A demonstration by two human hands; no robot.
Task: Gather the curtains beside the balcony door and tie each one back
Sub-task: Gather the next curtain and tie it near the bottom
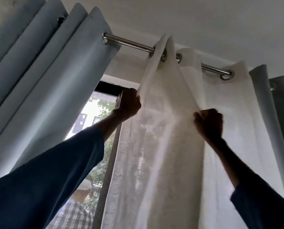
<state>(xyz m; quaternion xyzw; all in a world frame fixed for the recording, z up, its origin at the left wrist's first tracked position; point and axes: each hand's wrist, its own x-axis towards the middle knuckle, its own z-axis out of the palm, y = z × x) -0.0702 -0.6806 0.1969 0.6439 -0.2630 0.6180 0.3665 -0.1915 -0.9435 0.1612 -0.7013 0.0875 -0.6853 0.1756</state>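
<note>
A sheer white curtain [162, 129] hangs by metal eyelets from a steel rod [129, 42] near the ceiling. My left hand [128, 103] is raised high and grips the curtain's left edge just below the rod. My right hand [209, 124] is raised too and clutches a fold of the same curtain further right. The fabric is stretched taut between my two hands and the eyelets. A blue-grey curtain [58, 71] hangs bunched in folds on the rod's left end. Another blue-grey curtain [278, 104] hangs at the right edge.
Between the left blue-grey curtain and the white one, the glass door [95, 123] shows trees and a building outside. The white ceiling [204, 22] is close above the rod. My dark blue sleeves fill the lower corners.
</note>
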